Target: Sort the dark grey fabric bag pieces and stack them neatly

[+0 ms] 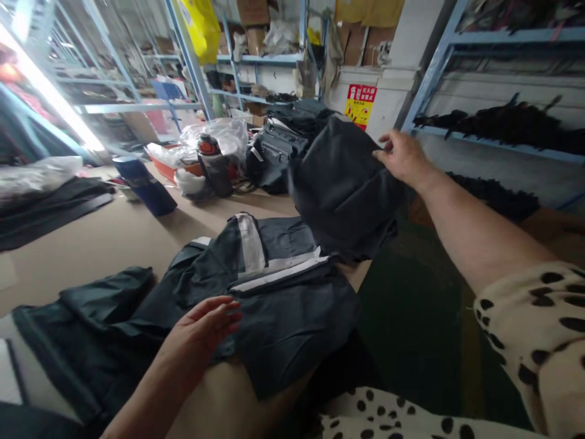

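My right hand [403, 157] is raised on the right and pinches the upper edge of a dark fabric piece [342, 183], which hangs down in front of the pile behind it. My left hand [205, 326] hovers at the near side of a dark garment [292, 323], fingers loosely apart and holding nothing; whether it touches the cloth I cannot tell. The garment lies spread and wrinkled on the table, with pale strips [278, 272] along an edge in its middle. More of the dark cloth [105, 311] lies bunched to the left.
A brown table [192, 222] carries a drink bottle [214, 167], a dark blue roll [145, 186], an orange tray [164, 164] with clear plastic, and a pile of dark garments [278, 146]. Blue shelves [516, 137] with dark cloth stand to the right. Beyond the table's right edge is a green floor [420, 317].
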`<action>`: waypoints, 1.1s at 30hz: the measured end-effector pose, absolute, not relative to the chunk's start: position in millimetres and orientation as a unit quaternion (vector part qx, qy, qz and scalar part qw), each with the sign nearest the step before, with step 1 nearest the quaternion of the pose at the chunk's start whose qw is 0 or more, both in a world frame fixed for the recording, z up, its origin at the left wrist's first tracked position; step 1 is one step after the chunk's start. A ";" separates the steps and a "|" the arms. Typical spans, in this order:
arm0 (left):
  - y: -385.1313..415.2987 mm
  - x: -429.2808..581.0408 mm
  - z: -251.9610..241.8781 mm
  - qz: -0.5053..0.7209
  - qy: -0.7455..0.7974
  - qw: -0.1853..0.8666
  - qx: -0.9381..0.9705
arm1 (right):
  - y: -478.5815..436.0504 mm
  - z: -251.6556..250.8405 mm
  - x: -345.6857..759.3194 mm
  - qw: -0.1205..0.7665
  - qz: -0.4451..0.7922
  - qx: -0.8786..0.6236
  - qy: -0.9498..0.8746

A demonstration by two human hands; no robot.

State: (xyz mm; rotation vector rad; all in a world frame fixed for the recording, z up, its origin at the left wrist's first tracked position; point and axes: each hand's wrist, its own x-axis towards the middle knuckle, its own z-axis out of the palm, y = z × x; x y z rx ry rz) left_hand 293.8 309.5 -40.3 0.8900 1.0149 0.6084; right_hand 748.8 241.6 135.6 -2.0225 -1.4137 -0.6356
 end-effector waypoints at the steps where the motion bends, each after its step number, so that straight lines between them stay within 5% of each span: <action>1: 307.1 296.0 -46.6 0.265 0.462 0.740 0.411 | 239.6 135.9 748.3 0.267 -0.288 -0.754 -0.527; 4: 297.6 306.0 -59.3 0.239 0.460 0.739 0.430 | 236.7 108.7 691.4 0.208 -0.261 -0.693 -0.639; 8: 284.5 313.9 -69.8 0.221 0.465 0.738 0.436 | 246.1 14.2 581.8 0.024 -0.041 -0.567 -0.823; 13: 273.6 313.0 -76.2 0.216 0.467 0.740 0.433 | 269.8 -71.2 551.3 -0.023 0.023 -0.606 -0.795; 20: 265.9 332.1 -68.5 0.269 0.474 0.767 0.340 | 262.7 -47.6 529.4 0.066 0.069 -0.633 -0.768; 27: 252.4 332.5 -46.7 0.337 0.476 0.752 0.309 | 235.6 -25.0 503.6 0.363 0.258 -0.598 -0.667; 33: 243.6 323.2 -10.1 0.361 0.431 0.766 0.312 | 217.4 -15.0 485.9 0.363 0.323 -0.548 -0.681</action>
